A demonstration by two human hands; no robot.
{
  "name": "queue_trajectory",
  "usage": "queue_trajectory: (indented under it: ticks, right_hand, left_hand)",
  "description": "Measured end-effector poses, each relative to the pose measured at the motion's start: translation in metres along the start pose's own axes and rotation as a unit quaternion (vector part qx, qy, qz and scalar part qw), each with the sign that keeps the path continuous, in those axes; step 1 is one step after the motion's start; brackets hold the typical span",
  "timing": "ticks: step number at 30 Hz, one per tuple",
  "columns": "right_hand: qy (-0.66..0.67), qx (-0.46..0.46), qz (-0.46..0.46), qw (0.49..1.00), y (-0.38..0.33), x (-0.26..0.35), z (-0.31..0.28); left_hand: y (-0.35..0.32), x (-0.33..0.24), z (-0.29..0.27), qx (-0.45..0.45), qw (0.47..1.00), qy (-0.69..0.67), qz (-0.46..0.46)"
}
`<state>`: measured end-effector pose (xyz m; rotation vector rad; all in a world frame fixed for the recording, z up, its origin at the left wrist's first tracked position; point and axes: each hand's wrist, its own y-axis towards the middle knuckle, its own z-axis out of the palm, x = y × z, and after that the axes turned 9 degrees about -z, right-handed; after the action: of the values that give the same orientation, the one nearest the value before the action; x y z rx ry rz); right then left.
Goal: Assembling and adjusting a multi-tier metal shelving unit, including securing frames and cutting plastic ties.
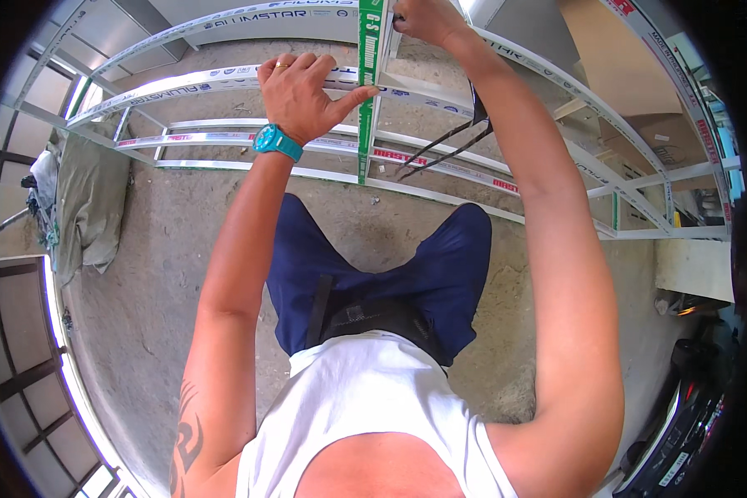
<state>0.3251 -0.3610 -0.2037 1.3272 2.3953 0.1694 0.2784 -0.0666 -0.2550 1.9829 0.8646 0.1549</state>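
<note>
A frame of white aluminium profiles stands before me. My left hand (303,100) is laid over its upper rail (207,80), fingers bent across the top. The left thumb stretches to the green-faced upright (369,83) and touches it. At the top edge, right of the upright, my right hand (430,21) is closed like a fist. A small dark bit shows at its fingers, but what it holds is mostly hidden. Under my right forearm hangs a black thing with two thin prongs (448,148); its kind is unclear.
Lower rails (324,148) cross in front of my knees. A grey-green cloth-like bundle (95,199) stands at left, near a gridded window wall (25,332). Brown cardboard (639,137) is behind the frame at right. A black vehicle part (681,415) lies at lower right.
</note>
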Motion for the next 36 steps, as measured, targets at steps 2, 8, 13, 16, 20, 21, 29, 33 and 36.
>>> queue_trajectory:
  ticks: [2, 8, 13, 16, 20, 21, 29, 33, 36]
  right_hand:
    - [-0.005, -0.005, -0.003, 1.000, -0.001, 0.004, 0.001]
    - [-0.015, -0.020, -0.015, 1.000, -0.001, 0.004, 0.002]
    - [-0.025, -0.033, -0.028, 0.999, -0.006, -0.002, 0.002]
    - [-0.037, -0.037, -0.032, 0.998, -0.015, -0.011, -0.001]
    - [-0.064, -0.079, 0.023, 0.995, -0.023, 0.023, -0.013]
    - [-0.073, -0.093, 0.044, 0.992, -0.022, 0.029, -0.017]
    - [-0.093, -0.108, 0.051, 0.989, -0.027, 0.022, -0.002]
    - [-0.068, -0.109, 0.071, 0.989, -0.023, 0.018, 0.001]
    - [-0.058, -0.064, 0.074, 0.994, -0.023, 0.012, 0.000]
  left_hand:
    - [0.000, 0.000, 0.000, -0.003, 1.000, -0.001, 0.000]
    - [-0.001, 0.001, -0.001, -0.001, 1.000, -0.004, 0.000]
    - [0.000, 0.000, 0.000, -0.011, 1.000, -0.009, 0.002]
    - [0.003, -0.005, 0.001, -0.007, 1.000, -0.020, -0.001]
    - [-0.002, 0.003, -0.001, -0.017, 1.000, -0.009, -0.002]
    - [-0.002, 0.005, -0.002, -0.020, 1.000, -0.008, -0.001]
    - [0.000, -0.001, 0.001, -0.009, 1.000, -0.018, -0.002]
    - [-0.001, -0.001, 0.001, -0.012, 1.000, -0.020, -0.002]
    - [0.000, -0.003, 0.001, -0.012, 1.000, -0.021, -0.001]
